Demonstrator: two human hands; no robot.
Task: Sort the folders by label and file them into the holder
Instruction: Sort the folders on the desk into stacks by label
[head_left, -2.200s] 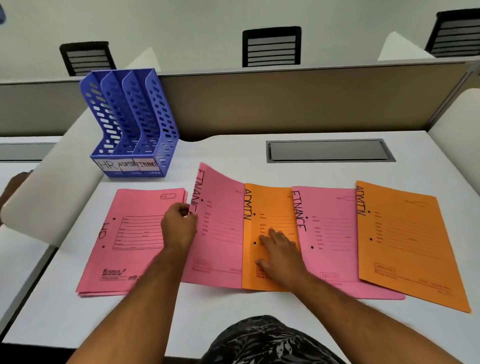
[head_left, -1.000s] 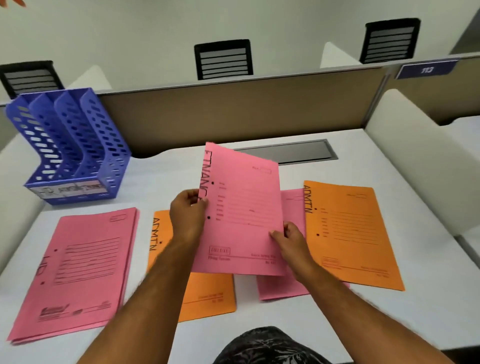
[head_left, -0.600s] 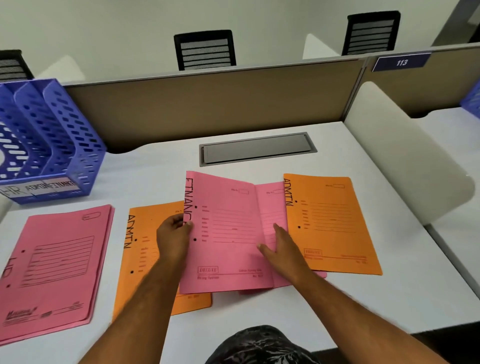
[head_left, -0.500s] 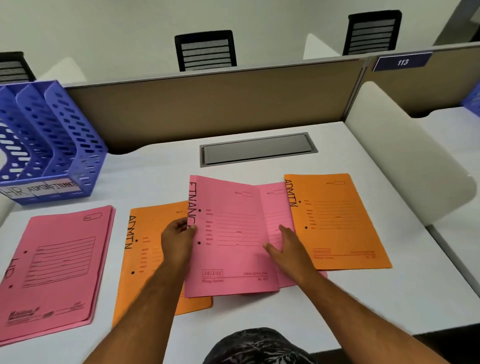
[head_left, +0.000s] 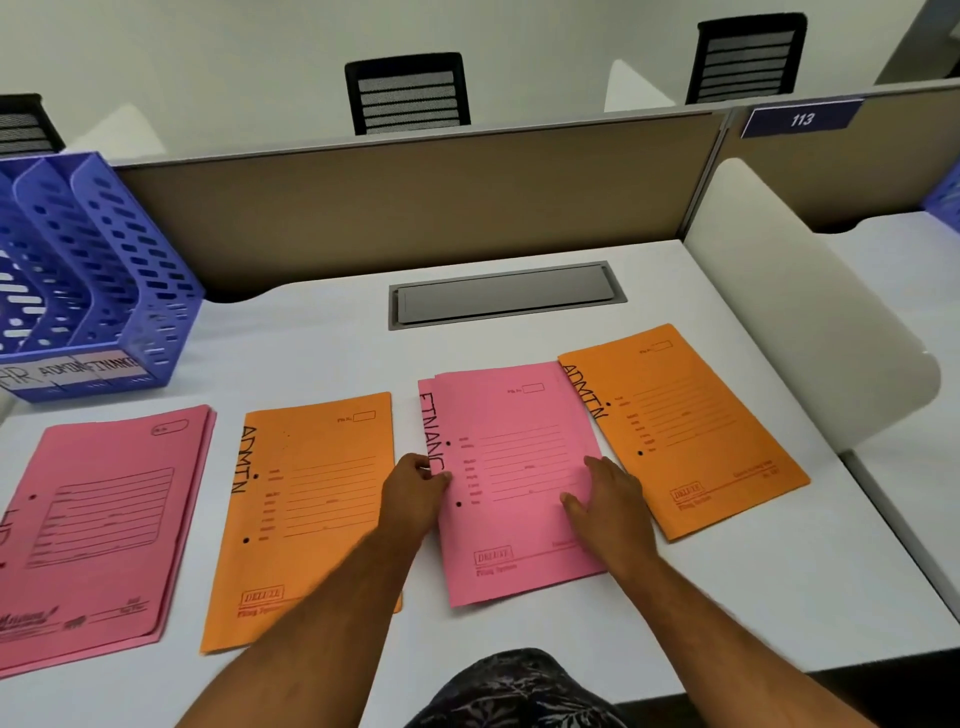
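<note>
Two pink FINANCE folders lie stacked in the middle of the desk. My left hand pinches the stack's left edge by the spine. My right hand lies flat on its right side. To the left is an orange ADMIN folder, and further left a pink HR stack. A second orange ADMIN folder lies to the right, its left edge over the pink stack. The blue three-slot holder, labelled HR, ADMIN, FINANCE, stands at the back left.
A grey cable hatch is set into the white desk behind the folders. A tan partition closes the back. A white rounded divider bounds the right side. Black chairs stand beyond the partition.
The FINANCE folder I held up was carried right and laid on top of the other pink FINANCE folder. Both hands have squared the pair. The left ADMIN folder now lies uncovered.
</note>
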